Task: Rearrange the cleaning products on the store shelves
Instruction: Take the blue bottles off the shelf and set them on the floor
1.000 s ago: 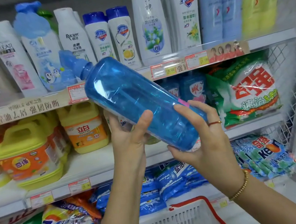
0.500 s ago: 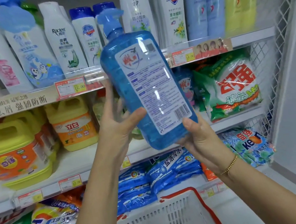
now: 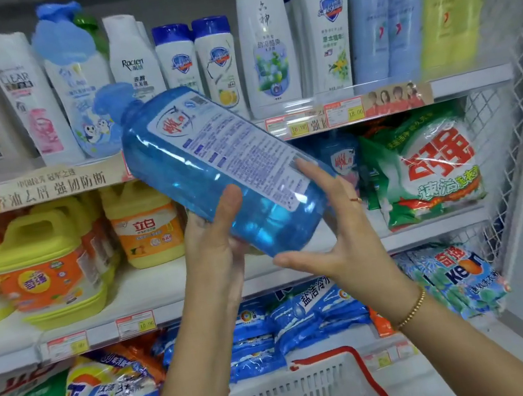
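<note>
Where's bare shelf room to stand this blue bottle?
Middle shelf: a bare strip between the yellow jug and the green detergent bag, partly behind the held blue bottle, with a second blue bottle at its back. Shampoo bottles above and bags below are packed tight.

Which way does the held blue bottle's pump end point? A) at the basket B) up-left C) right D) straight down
B: the blue bottle lies tilted, pump head up-left, base low-right, held between the left hand and the right hand.
</note>
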`<state>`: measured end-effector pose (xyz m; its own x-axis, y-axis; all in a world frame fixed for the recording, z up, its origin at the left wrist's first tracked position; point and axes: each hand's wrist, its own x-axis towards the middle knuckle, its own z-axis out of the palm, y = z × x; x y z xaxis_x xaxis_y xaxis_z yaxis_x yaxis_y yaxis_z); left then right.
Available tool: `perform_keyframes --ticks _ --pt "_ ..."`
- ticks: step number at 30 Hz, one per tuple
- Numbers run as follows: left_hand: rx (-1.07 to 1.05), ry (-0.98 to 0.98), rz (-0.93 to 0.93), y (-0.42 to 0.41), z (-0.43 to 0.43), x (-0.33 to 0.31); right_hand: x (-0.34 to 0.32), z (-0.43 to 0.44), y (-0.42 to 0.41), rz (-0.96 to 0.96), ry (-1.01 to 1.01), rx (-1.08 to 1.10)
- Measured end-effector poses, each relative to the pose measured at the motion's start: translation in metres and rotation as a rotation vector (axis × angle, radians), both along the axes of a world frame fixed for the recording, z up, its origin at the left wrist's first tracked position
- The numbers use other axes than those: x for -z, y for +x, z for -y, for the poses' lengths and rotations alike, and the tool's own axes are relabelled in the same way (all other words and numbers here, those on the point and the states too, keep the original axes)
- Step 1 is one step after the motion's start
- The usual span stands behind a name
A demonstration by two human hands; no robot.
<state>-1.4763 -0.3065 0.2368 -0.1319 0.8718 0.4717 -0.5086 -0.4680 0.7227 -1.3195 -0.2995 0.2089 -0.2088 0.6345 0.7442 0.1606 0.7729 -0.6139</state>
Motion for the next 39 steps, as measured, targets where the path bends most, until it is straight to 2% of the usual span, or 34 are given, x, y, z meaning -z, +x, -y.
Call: perform_keyframes --ticks 3,6,11,14,19,25,28,31,34,39 --pt "0.018 0.026 -0.091 -0.007 0.001 0.007 0.005 -0.006 -0.005 -0.088 -0.057 -0.042" --pt "0.09 0.067 -0.123 -0.018 -0.004 0.01 0.008 -0.007 -0.001 -0.272 -0.223 -0.321" --pt "0.218 0.078 -0.095 -0.035 -0.012 -0.001 0.009 -0.004 0.001 -0.457 -0.524 -0.673" --pt "0.225 0.073 -0.12 -0.043 -0.014 -0.008 0.015 0.001 0.001 -0.562 -0.735 -0.829" --pt "0.246 0.057 -0.182 -0.043 -0.008 -0.014 0.016 0.015 0.005 -0.623 -0.971 -0.965" --pt "0.273 0.12 -0.177 -0.027 0.007 -0.028 0.004 0.023 0.022 -0.484 -1.059 -1.082" --pt "0.307 -0.015 -0.087 -0.019 0.005 -0.033 0.0 0.026 0.031 -0.467 -1.124 -1.058" --pt "0.203 -0.197 -0.059 -0.004 0.0 -0.034 -0.008 0.031 0.045 -0.423 -1.126 -0.857" --pt "0.2 -0.312 0.007 0.014 -0.004 -0.025 -0.015 0.037 0.061 -0.422 -1.075 -0.719" --pt "0.258 -0.425 0.125 0.036 -0.007 -0.01 -0.025 0.043 0.091 -0.181 -1.015 -0.576"
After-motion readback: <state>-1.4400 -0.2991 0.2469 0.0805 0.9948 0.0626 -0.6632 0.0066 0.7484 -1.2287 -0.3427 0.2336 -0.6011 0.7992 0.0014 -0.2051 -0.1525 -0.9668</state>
